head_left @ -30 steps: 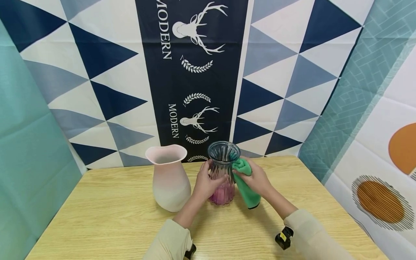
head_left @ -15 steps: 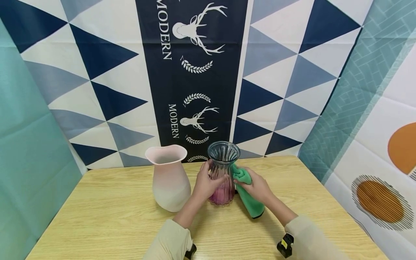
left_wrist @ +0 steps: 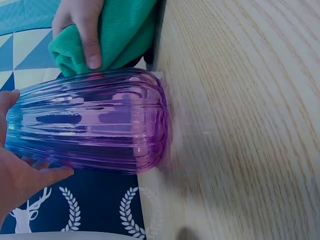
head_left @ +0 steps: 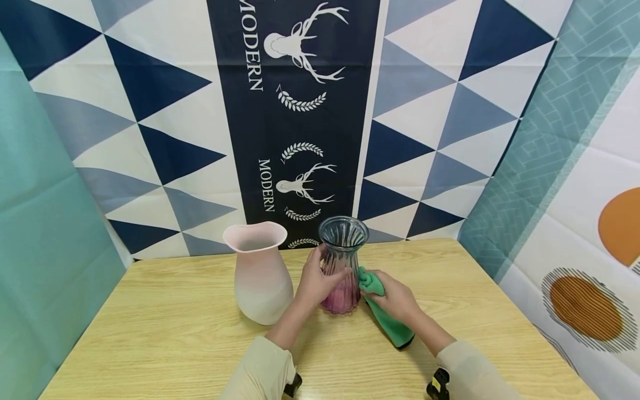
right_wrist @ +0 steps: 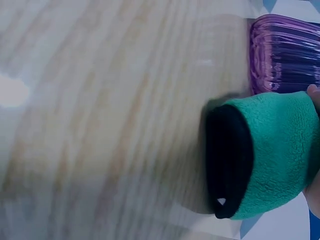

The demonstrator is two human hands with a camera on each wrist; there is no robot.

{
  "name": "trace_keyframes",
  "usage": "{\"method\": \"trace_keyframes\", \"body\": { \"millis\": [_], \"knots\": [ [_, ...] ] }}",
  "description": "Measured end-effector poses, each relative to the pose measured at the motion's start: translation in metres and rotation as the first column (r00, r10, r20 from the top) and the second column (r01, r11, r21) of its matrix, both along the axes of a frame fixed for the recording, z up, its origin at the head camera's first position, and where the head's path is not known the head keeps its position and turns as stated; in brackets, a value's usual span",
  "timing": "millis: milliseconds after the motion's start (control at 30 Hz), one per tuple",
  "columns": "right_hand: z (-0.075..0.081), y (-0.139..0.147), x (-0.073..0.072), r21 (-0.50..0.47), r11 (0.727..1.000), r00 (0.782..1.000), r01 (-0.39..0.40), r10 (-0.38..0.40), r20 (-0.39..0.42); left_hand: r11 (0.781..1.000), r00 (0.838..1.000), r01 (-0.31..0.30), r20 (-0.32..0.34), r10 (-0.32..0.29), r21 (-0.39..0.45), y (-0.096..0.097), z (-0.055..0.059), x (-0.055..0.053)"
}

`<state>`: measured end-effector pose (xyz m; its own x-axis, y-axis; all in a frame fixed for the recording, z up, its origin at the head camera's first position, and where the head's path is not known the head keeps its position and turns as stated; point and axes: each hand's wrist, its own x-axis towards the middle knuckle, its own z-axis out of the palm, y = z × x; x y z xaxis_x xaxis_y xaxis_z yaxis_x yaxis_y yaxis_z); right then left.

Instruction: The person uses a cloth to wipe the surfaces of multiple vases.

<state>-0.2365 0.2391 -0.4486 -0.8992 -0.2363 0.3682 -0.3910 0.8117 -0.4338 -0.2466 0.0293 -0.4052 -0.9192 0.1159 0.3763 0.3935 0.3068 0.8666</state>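
Observation:
A ribbed glass vase (head_left: 343,294), blue at the rim and pink-purple at the base, stands upright on the table. My left hand (head_left: 317,281) grips its waist from the left, thumb across the front; the left wrist view shows the fingers around the bluish part of the vase (left_wrist: 95,120). On the right side, my right hand (head_left: 395,294) holds a bunched green cloth (head_left: 387,322) against the glass at its lower half. The cloth's dark-edged end (right_wrist: 230,160) hangs down toward the tabletop. Part of the right hand's fingers is hidden behind the cloth.
A pale pink and white vase (head_left: 262,283) with a wavy rim stands just left of my left hand. The wooden table (head_left: 175,333) meets a patterned backdrop (head_left: 300,139) behind the vases. Cloth-covered walls flank both sides.
My right hand has slid down along the glass vase's right side with the green cloth, from near the neck to the lower body. The left hand and both vases stay in place.

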Motion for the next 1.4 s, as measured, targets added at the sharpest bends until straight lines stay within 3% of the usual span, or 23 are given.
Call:
{"method": "trace_keyframes", "body": {
  "millis": [267, 533, 867, 1100, 1400],
  "knots": [
    [0.006, 0.003, -0.002, -0.063, 0.998, 1.0, 0.0, -0.001, -0.016, 0.999, 0.999, -0.034, -0.019, 0.034, -0.036, 0.002, -0.001, 0.0],
    [0.034, 0.0, -0.005, -0.225, 0.974, 0.998, 0.006, -0.019, -0.055, 0.999, 0.998, -0.043, -0.056, 0.041, -0.028, 0.003, -0.001, 0.001],
    [0.065, -0.007, -0.008, -0.37, 0.929, 0.991, -0.024, -0.028, -0.134, 1.0, 0.998, -0.017, -0.055, 0.017, 0.003, 0.002, 0.0, 0.001],
    [0.068, -0.009, -0.009, -0.369, 0.929, 0.992, -0.037, -0.012, -0.129, 1.0, 0.999, 0.005, -0.046, -0.005, 0.005, 0.001, -0.001, -0.001],
    [0.057, -0.009, -0.015, -0.273, 0.961, 0.996, -0.053, 0.029, -0.09, 1.0, 0.998, 0.024, -0.053, -0.024, -0.003, 0.001, -0.001, -0.004]
  ]
}}
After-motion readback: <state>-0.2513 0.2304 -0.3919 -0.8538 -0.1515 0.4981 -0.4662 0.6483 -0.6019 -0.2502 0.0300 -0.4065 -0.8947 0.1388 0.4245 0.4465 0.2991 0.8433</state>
